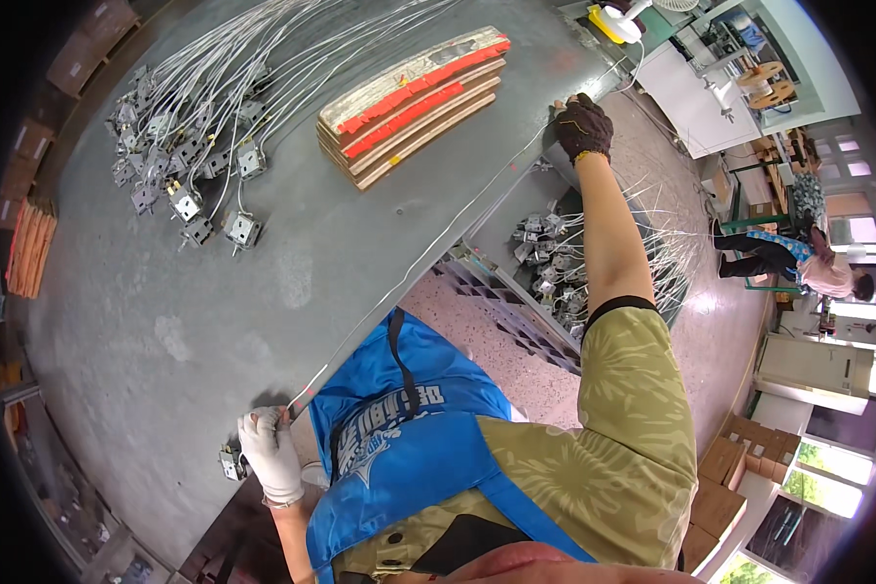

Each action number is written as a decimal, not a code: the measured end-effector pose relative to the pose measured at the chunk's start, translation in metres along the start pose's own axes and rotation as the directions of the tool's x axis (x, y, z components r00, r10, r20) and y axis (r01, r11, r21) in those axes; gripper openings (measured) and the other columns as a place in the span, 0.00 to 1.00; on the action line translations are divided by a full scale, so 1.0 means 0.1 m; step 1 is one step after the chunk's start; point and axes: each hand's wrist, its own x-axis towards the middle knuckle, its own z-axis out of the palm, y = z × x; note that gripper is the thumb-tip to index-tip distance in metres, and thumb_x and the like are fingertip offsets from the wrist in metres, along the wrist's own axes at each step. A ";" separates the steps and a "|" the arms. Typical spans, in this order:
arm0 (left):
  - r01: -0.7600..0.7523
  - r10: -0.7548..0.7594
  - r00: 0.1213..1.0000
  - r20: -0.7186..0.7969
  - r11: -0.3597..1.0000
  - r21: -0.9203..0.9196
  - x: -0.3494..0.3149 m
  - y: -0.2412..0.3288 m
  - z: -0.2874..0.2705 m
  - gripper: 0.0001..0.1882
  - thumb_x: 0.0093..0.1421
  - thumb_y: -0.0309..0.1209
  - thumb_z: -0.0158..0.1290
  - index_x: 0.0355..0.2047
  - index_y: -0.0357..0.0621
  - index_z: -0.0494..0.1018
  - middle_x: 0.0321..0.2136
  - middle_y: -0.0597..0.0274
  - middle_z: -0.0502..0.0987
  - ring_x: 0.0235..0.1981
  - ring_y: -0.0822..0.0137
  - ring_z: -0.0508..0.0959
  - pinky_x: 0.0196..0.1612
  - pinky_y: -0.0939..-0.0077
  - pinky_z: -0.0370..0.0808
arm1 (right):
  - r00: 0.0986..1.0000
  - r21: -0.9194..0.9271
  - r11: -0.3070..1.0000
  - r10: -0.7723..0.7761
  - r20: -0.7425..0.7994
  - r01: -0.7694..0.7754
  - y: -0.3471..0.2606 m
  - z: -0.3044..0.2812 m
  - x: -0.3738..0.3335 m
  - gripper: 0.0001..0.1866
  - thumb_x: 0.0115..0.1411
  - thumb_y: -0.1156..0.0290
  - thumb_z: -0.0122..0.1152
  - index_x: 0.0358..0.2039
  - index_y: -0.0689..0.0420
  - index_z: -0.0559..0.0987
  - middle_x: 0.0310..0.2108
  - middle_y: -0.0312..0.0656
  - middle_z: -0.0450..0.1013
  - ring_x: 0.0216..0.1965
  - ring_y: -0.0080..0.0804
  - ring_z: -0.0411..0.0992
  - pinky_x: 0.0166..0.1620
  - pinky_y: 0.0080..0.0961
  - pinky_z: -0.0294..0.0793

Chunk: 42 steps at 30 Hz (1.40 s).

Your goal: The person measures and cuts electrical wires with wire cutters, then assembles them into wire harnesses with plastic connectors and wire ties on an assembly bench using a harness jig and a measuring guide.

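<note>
White wire [428,248]: one thin length, drawn taut along the near edge of the grey table [165,331], running from lower left to upper right.

Left hand [271,450]: in a white glove, at the table's near edge, fingers closed on the wire's lower end, where a short red mark shows. A small metal part [232,463] sits just beside this hand on the table edge.

Right hand [582,127]: in a dark glove, arm stretched out to the table's far corner, fingers curled at the wire's upper end; the grip itself is too small to make out, so whether they clamp the wire cannot be told.

Pile of metal switch units with white leads [180,165]: on the table top, upper left, leads fanning away toward the far edge.

Stack of curved card strips with red tape [414,102]: on the table, centre top, well apart from both hands.

Bin of similar metal units with leads [555,268]: below the table edge, under the outstretched right arm.

Blue apron [409,438]: worn by the person, lower centre.

Second person [798,258]: bent over, far right, well apart.

Cardboard boxes [740,467]: stacked on the floor, lower right.
</note>
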 end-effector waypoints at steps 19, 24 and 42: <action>0.093 -0.093 0.996 0.001 0.994 -0.057 0.00 0.07 -0.05 0.07 0.52 0.26 0.65 0.30 0.46 0.77 0.29 0.64 0.76 0.34 0.57 0.76 0.39 0.62 0.73 | 0.897 -0.403 0.813 -0.440 0.048 0.421 0.94 0.98 0.88 0.24 0.68 0.58 0.44 0.60 0.49 0.77 0.56 0.49 0.74 0.59 0.49 0.71 0.58 0.44 0.72; 0.078 -0.078 0.997 0.011 0.996 -0.045 0.01 0.08 -0.03 0.07 0.51 0.26 0.65 0.29 0.47 0.77 0.29 0.64 0.76 0.34 0.57 0.76 0.39 0.63 0.74 | 0.863 -0.438 0.766 -0.504 0.043 0.470 0.91 0.94 0.85 0.25 0.70 0.61 0.41 0.60 0.56 0.77 0.56 0.55 0.75 0.58 0.52 0.72 0.57 0.45 0.73; -0.001 -0.001 0.997 -0.077 1.000 -0.019 -0.04 0.03 0.05 0.13 0.50 0.24 0.67 0.33 0.45 0.75 0.30 0.60 0.75 0.33 0.54 0.76 0.36 0.61 0.73 | 0.390 0.898 0.149 -0.862 0.323 -0.414 -1.89 -0.65 -3.54 0.12 0.71 0.64 0.58 0.37 0.60 0.82 0.31 0.39 0.79 0.35 0.29 0.78 0.42 0.28 0.77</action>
